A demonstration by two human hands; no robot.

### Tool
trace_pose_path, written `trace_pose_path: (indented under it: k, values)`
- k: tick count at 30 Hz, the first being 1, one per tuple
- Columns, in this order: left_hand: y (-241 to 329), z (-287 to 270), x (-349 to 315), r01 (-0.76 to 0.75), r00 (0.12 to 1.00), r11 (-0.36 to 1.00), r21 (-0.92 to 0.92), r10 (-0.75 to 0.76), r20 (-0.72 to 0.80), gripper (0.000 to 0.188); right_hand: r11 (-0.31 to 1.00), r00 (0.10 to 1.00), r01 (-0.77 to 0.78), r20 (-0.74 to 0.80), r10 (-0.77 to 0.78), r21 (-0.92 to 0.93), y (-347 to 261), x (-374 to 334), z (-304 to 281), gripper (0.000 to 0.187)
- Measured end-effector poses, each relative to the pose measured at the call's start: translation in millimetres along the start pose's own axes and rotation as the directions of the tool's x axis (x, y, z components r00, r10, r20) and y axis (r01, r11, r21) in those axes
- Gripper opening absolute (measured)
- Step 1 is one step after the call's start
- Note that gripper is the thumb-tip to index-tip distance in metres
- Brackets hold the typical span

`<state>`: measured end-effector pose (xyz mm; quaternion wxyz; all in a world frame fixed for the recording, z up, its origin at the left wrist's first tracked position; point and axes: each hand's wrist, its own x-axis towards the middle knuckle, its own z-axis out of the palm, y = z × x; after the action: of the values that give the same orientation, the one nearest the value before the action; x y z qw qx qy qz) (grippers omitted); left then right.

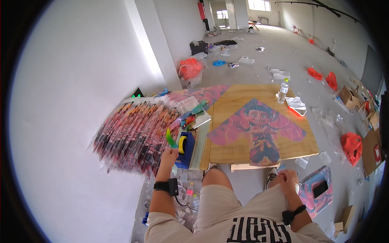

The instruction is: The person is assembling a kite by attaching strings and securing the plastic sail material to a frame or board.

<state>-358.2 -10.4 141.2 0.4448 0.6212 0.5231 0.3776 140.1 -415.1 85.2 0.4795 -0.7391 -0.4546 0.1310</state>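
Curled left hand [169,156] just beside the near left of a blue tape dispenser [185,158], fingertips bunched against the lower end of a multicoloured ribbon [169,137]; exact grip hidden behind the fingers. Loosely closed right hand [287,178] over the right knee, with fingers bent inward; cannot tell whether around anything. At the near edge, on a pale shirt [251,225], bold black lettering, cut off below. Beyond, on a wooden table [306,152], a flat kite [259,131] with a printed cartoon figure. Left of the dispenser, a broad row of overlapping wrapped prints [137,135], hard to make out under glare. At far right, a clear bottle [283,92], label too small to read. Farther left, a red bag [190,68] on the floor.
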Motion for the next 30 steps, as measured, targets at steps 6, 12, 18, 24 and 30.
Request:
trace_pose_path:
  k: [6, 12, 18, 24, 30]
  values:
    - [15.4, -42.5, -62.8, 0.039, 0.999, 0.984, 0.172, -0.039, -0.004, 0.037, 0.994, 1.000, 0.019, 0.008, -0.018, -0.110, -16.6, 0.4, -3.8, 0.013]
    - [11.6, -66.0, -125.5, 0.049, 0.996, 0.991, 0.128, -0.038, -0.085, 0.075, 0.992, 0.999, 0.034, -0.010, -0.035, -0.118, -36.6, 3.5, -1.9, 0.011]
    - [20.3, -69.4, -173.3, 0.115, 0.993, 0.987, 0.109, -0.117, 0.014, 0.067, 0.997, 0.997, -0.021, 0.072, 0.027, -0.076, -12.2, 4.2, 6.2, 0.010]
    - [-7.9, -71.4, -197.4, 0.244, 0.963, 0.956, -0.165, -0.219, 0.154, 0.062, 0.987, 0.987, -0.005, 0.160, 0.031, -0.160, -16.7, 14.2, 15.8, 0.013]
    - [52.7, -92.6, -236.1, 0.122, 0.984, 0.867, -0.482, -0.041, 0.176, 0.076, 0.986, 0.953, 0.085, 0.302, -0.038, -0.146, -16.9, 22.4, 29.9, 0.015]
